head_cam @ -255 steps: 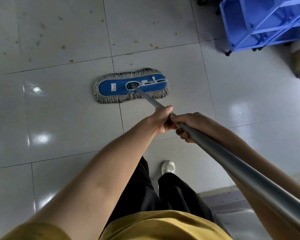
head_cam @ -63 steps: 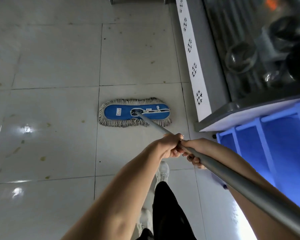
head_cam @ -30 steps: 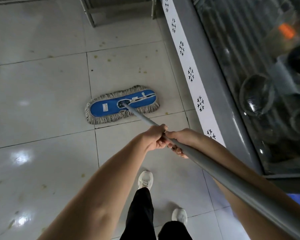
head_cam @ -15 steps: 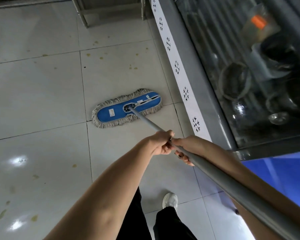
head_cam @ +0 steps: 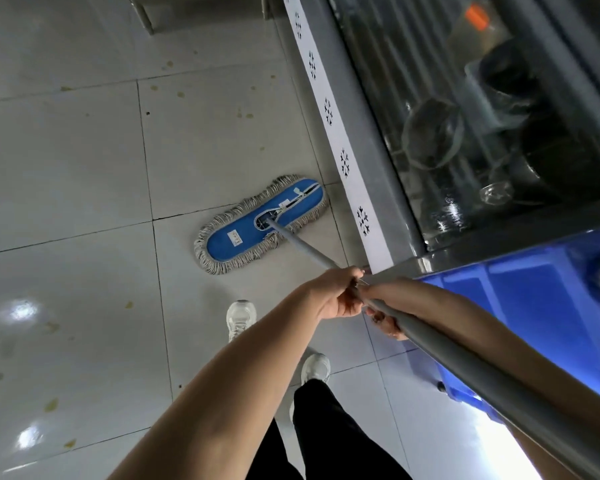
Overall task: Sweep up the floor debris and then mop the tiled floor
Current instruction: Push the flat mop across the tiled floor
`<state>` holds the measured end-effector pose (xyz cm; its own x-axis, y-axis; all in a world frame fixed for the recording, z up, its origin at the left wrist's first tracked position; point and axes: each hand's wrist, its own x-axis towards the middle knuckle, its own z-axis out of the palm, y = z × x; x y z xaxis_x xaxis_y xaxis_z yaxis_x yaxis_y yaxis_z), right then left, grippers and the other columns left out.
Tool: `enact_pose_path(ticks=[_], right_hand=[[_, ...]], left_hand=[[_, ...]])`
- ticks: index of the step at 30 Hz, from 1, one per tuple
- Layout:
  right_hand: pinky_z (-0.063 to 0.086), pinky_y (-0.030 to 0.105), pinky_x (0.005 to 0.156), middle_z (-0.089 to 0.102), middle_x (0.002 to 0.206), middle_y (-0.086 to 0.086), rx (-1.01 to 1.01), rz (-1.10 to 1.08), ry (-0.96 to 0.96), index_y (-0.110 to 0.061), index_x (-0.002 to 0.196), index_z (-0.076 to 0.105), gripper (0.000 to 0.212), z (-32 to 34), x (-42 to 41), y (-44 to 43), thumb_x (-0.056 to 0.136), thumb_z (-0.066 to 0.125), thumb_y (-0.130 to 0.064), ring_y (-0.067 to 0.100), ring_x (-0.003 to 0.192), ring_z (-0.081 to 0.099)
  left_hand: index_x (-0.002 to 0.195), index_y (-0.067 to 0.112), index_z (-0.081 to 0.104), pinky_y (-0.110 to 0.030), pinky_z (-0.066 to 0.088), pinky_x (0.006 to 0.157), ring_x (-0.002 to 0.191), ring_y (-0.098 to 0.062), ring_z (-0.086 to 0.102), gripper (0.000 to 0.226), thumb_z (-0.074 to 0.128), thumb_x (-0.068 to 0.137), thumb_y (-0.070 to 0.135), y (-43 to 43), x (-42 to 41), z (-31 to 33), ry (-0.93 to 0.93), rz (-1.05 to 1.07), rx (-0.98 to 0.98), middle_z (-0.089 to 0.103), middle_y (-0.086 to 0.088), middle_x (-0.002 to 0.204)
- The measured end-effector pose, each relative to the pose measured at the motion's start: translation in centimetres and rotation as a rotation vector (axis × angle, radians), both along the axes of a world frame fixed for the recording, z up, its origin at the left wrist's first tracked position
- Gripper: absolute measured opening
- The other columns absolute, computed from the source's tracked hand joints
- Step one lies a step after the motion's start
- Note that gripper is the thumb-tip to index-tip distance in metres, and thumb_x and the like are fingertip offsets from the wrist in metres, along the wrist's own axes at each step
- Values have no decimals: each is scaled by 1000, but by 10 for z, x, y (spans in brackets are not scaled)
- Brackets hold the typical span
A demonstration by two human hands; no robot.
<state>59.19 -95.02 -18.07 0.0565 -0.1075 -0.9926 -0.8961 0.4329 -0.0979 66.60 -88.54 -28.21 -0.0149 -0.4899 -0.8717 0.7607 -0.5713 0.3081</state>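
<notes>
1. Change: compared with half a second ago, the mop head [head_cam: 260, 225] has swung rightward and lies more slantwise. Its far end is now just beside the cabinet [head_cam: 378, 168] base.
2. Left of frame: the floor [head_cam: 66, 174] is glossy tile. Yellow-brown flecks [head_cam: 51, 405] dot the lower left, and more sit at top centre.
3. Centre: the mop head rests flat across a grout line. Its pole [head_cam: 305, 249] rises toward the lower right corner.
4. Right of centre: the left hand [head_cam: 340, 292] wraps the pole from above, fingers curled round it. The right hand [head_cam: 385, 317] touches it from behind, fingers curled beneath the pole.
5. Progress (judged): mopping is under way, so sweeping appears finished. The flecked tiles at left and top probably remain to be mopped, and the strip along the cabinet is in hand.
6. Right of frame: the cabinet and the blue cart [head_cam: 534, 306] bound the stroke, and the cart lies close under the pole. Open room lies leftward and toward the top. The shoes [head_cam: 241, 317] stand near, behind the mop head.
</notes>
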Motion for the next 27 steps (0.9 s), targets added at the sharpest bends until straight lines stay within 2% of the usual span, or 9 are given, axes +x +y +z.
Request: enact_pose_path(ticks=[2, 5, 6, 10, 13, 15, 19, 22, 27], right_hand=[[22, 5, 24, 37, 34, 0, 29, -50, -9, -10, 61, 38, 42, -1, 13, 4, 95, 51, -31, 5, 15, 30], [20, 4, 25, 34, 52, 2, -28, 21, -26, -9, 62, 37, 45, -4, 33, 2, 97, 46, -35, 5, 14, 27], [22, 4, 26, 33, 52, 3, -28, 64, -17, -8, 62, 37, 47, -4, 39, -1, 98, 44, -38, 6, 15, 27], [26, 4, 30, 36, 37, 1, 18, 114, 8, -8, 62, 39, 53, -6, 62, -10, 98, 38, -48, 6, 18, 30], [26, 4, 30, 33, 52, 3, 8, 126, 5, -8, 62, 39, 54, -7, 84, -10, 97, 37, -49, 7, 18, 29], [26, 4, 30, 32, 56, 4, 0, 148, 3, -7, 62, 40, 55, -11, 106, -10, 97, 36, -49, 7, 17, 29], [27, 4, 31, 36, 43, 2, -28, 135, -24, -7, 60, 40, 54, -17, 160, -15, 98, 39, -47, 7, 18, 30], [27, 6, 29, 37, 31, 1, -48, 118, -50, -7, 63, 42, 52, -18, 210, -15, 98, 40, -45, 7, 18, 31], [26, 6, 26, 38, 29, 0, -14, 44, -74, -8, 63, 42, 52, -22, 291, -16, 96, 41, -48, 6, 17, 32]], left_hand=[[72, 12, 38, -12, 36, 32, 29, -9, 39, 25, 43, 96, 19, 0, 9, -3, -49, 26, 35, 40, -4, 51], [71, 12, 36, -10, 30, 31, 25, -9, 38, 23, 40, 93, 16, -7, 23, -8, -120, 1, 63, 39, -4, 44], [70, 12, 36, -9, 29, 31, 25, -9, 37, 22, 40, 92, 14, -10, 28, -8, -131, -10, 68, 39, -3, 39], [77, 12, 35, -9, 25, 31, 25, -9, 37, 13, 40, 88, 11, -17, 50, -9, -150, -43, 97, 40, -6, 43], [72, 12, 35, -10, 25, 32, 26, -9, 36, 16, 41, 87, 10, -20, 73, -10, -165, -53, 98, 41, -5, 40], [72, 13, 34, -11, 24, 33, 26, -9, 35, 17, 40, 87, 11, -22, 95, -13, -168, -58, 101, 39, -4, 36], [73, 12, 35, -9, 25, 31, 24, -9, 36, 17, 41, 89, 12, -25, 151, -14, -179, -30, 106, 39, -2, 32], [67, 10, 38, -9, 28, 29, 22, -10, 40, 29, 45, 93, 21, -24, 198, -14, -170, -6, 69, 42, -3, 29], [70, 13, 42, -17, 34, 39, 25, -8, 43, 38, 44, 97, 39, -22, 280, -18, -124, 75, 33, 44, 3, 30]])
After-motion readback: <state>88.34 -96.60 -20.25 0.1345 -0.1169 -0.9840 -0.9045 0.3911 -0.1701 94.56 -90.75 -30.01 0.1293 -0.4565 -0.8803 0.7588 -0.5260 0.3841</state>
